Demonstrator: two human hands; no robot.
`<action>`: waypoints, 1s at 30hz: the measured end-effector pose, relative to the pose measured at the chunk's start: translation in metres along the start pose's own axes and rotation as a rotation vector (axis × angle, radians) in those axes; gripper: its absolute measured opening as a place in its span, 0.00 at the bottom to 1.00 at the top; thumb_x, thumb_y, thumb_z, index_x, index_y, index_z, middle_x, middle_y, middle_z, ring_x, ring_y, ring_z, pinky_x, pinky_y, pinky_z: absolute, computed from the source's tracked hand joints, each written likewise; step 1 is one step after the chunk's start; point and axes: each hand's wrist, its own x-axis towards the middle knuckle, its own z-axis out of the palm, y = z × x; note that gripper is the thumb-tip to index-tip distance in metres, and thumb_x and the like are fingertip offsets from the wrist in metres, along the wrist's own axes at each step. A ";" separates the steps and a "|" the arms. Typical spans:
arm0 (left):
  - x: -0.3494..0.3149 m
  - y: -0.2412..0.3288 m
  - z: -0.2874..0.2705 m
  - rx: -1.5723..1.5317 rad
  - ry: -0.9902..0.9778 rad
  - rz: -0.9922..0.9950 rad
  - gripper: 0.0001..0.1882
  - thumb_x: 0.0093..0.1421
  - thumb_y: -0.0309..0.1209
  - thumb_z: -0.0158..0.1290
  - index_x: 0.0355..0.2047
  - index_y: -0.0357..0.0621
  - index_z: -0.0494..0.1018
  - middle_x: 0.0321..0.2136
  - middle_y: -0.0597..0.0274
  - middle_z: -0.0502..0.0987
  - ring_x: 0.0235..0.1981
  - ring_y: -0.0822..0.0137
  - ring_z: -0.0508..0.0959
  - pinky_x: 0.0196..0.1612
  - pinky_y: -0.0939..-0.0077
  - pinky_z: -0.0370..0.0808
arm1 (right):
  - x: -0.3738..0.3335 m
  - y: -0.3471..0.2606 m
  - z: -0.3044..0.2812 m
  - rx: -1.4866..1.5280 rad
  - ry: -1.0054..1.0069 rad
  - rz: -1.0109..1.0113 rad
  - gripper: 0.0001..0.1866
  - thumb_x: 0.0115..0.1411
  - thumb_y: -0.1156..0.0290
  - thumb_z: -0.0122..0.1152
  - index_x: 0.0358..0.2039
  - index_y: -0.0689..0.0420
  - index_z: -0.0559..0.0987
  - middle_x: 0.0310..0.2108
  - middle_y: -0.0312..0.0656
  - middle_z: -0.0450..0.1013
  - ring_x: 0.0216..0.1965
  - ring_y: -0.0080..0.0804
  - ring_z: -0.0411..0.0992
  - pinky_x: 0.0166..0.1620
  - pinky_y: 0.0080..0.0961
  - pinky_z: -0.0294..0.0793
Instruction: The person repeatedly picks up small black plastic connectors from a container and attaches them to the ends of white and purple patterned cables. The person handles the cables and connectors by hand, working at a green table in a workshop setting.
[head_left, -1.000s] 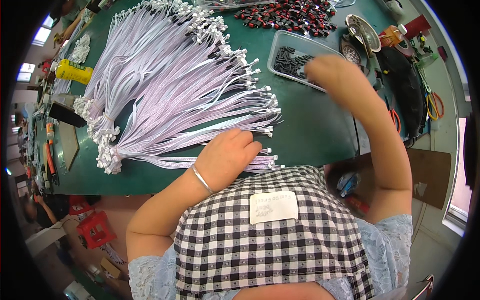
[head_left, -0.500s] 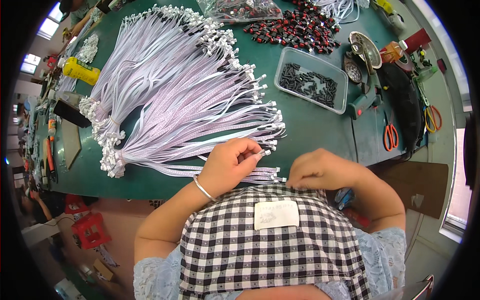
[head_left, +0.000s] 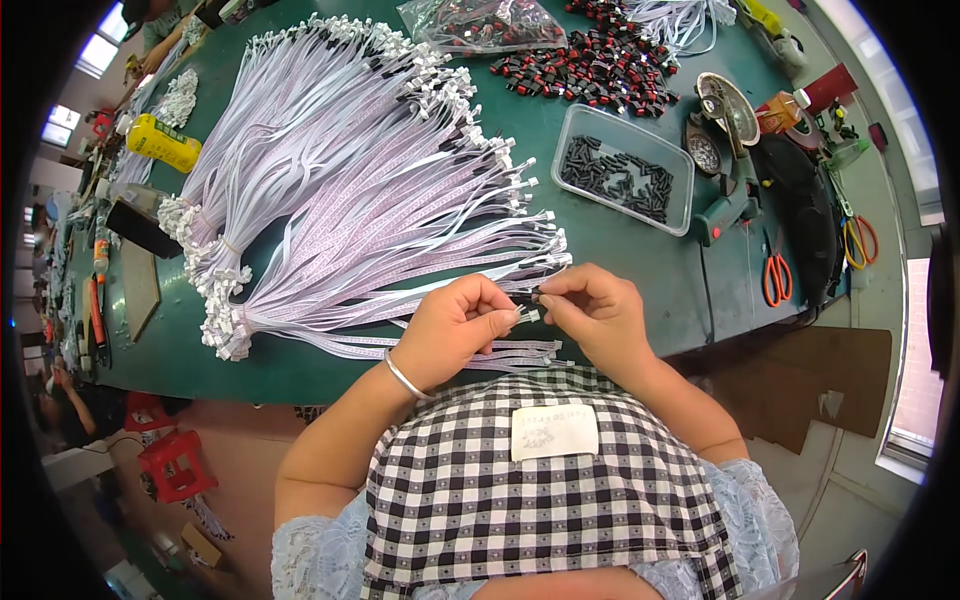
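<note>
My left hand (head_left: 462,322), a bangle on its wrist, pinches the end of a flat white cable (head_left: 526,315) between thumb and forefinger. Opposite it, my right hand (head_left: 600,312) has thumb and forefinger closed on a small black sleeve (head_left: 524,296), whose tip meets the cable end by my left fingers. Exactly how far the two overlap is hidden. Left of and beyond my hands fans a big bundle of pale ribbon cables (head_left: 340,225) with white connectors, some ends dark. Several loose cable ends (head_left: 530,353) lie just below my left hand, near the apron.
A see-through plastic box (head_left: 683,205) of short black tubes stands beyond my right hand. Behind it lies a heap of red-black parts (head_left: 590,70). A green-handled heat gun (head_left: 728,208), red-handled scissors (head_left: 777,280) and a metal bowl (head_left: 742,105) sit at right; a yellow bottle (head_left: 162,143) at left.
My right hand has come up and left from the apron edge to meet my left fingers, with a black sleeve now between them. My left hand has barely moved.
</note>
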 end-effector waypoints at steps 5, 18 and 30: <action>0.000 0.001 0.001 -0.013 -0.006 0.004 0.04 0.57 0.25 0.56 0.32 0.40 0.72 0.22 0.66 0.74 0.19 0.81 0.69 0.22 0.89 0.68 | 0.000 0.001 0.002 -0.157 0.025 -0.149 0.05 0.51 0.78 0.63 0.31 0.60 0.80 0.28 0.39 0.76 0.26 0.20 0.73 0.30 0.16 0.72; 0.000 0.000 0.000 0.021 -0.012 0.016 0.05 0.57 0.26 0.56 0.32 0.40 0.71 0.23 0.67 0.73 0.19 0.81 0.69 0.22 0.89 0.68 | 0.000 0.001 0.000 -0.293 -0.043 -0.315 0.08 0.50 0.81 0.62 0.32 0.58 0.79 0.30 0.39 0.76 0.24 0.24 0.72 0.28 0.18 0.71; 0.000 0.004 0.002 0.134 -0.007 0.012 0.05 0.57 0.27 0.56 0.33 0.39 0.72 0.23 0.69 0.73 0.21 0.82 0.70 0.24 0.88 0.69 | 0.004 0.002 -0.004 -0.404 -0.088 -0.463 0.07 0.50 0.80 0.61 0.32 0.57 0.78 0.30 0.39 0.76 0.27 0.28 0.73 0.30 0.22 0.71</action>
